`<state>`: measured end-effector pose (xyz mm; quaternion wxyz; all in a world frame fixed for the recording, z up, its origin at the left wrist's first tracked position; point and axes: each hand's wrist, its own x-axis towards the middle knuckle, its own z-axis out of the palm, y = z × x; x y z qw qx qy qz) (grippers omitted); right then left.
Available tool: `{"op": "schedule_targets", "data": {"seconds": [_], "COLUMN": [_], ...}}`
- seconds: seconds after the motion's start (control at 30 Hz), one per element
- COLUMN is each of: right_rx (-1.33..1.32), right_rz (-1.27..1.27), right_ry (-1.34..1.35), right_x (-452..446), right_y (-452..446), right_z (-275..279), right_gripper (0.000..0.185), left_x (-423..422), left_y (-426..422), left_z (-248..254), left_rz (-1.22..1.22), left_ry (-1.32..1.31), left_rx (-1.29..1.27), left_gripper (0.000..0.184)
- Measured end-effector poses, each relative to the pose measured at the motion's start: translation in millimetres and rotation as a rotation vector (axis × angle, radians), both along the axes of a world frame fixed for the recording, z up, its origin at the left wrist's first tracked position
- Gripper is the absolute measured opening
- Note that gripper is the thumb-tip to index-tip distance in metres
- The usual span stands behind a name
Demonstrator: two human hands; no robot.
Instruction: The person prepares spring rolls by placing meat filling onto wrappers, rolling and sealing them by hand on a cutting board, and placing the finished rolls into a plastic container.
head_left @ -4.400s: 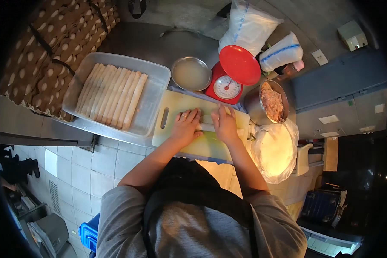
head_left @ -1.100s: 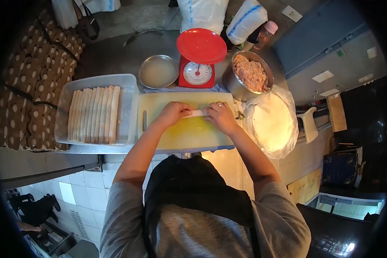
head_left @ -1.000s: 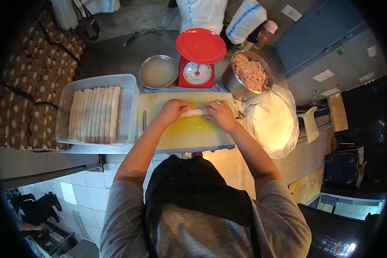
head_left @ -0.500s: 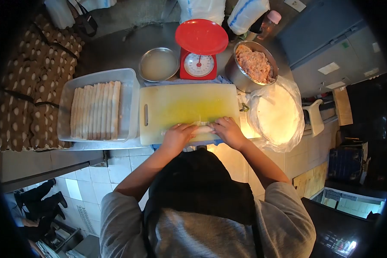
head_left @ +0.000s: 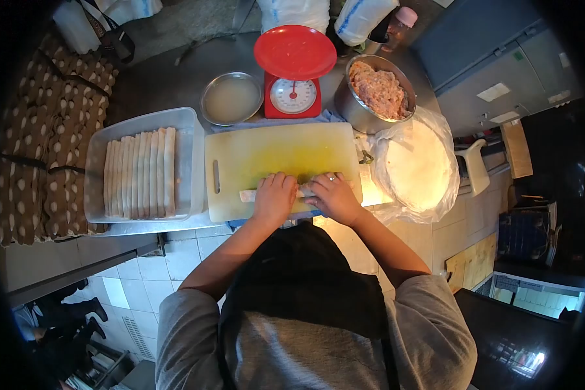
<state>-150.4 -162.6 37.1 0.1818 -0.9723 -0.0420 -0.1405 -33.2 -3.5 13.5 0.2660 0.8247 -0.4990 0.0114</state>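
Note:
A thin pale roll (head_left: 247, 195) lies across the lower part of the yellowish cutting board (head_left: 240, 148). My left hand (head_left: 277, 195) rests over the roll with its fingers pressed together, and the roll's left end sticks out beside it. My right hand (head_left: 331, 195), with a ring on one finger, is closed on the roll just to the right. The hands nearly touch. Left of the board, a clear plastic tub (head_left: 192, 130) holds several finished rolls (head_left: 140, 174) side by side. Round pale wrappers (head_left: 416, 168) lie in plastic at the right.
Behind the board stand a metal bowl of cloudy liquid (head_left: 232, 99), a red scale (head_left: 294, 78) and a metal pot (head_left: 361, 116) of minced filling (head_left: 378, 90). Egg trays (head_left: 55, 143) are stacked at the far left. Part of another person, in dark clothing (head_left: 65, 318), shows at lower left.
Over the last second, both hands have moved toward the board's near edge with the roll. Since half a second ago, more of its left end shows beside my left hand. The view has shifted slightly.

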Motion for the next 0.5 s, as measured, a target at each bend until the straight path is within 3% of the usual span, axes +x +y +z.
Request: {"op": "schedule_targets", "data": {"seconds": [0.17,0.27,0.37,0.5], "right_rx": [0.052,-0.049,-0.019,-0.011], "right_rz": [0.064,0.009,-0.031,0.079], "right_ry": [0.133,0.142,0.099,-0.034], "right_x": [18,47,72,74], "right_y": [-19,-39,-45,-12], "right_z": [0,3,-1,-3], "right_gripper": [0.027,0.024,0.031,0.042], "left_x": [17,48,84,90], "left_y": [-16,-38,-52,-31], "left_z": [-15,-15,3,38], "left_rz": [0.01,0.056,0.145,0.244], "left_ry": [-0.067,-0.165,-0.24,-0.126], "left_rx": [0.093,0.086,0.031,-0.187], "left_gripper": [0.015,0.014,0.016,0.01]}}
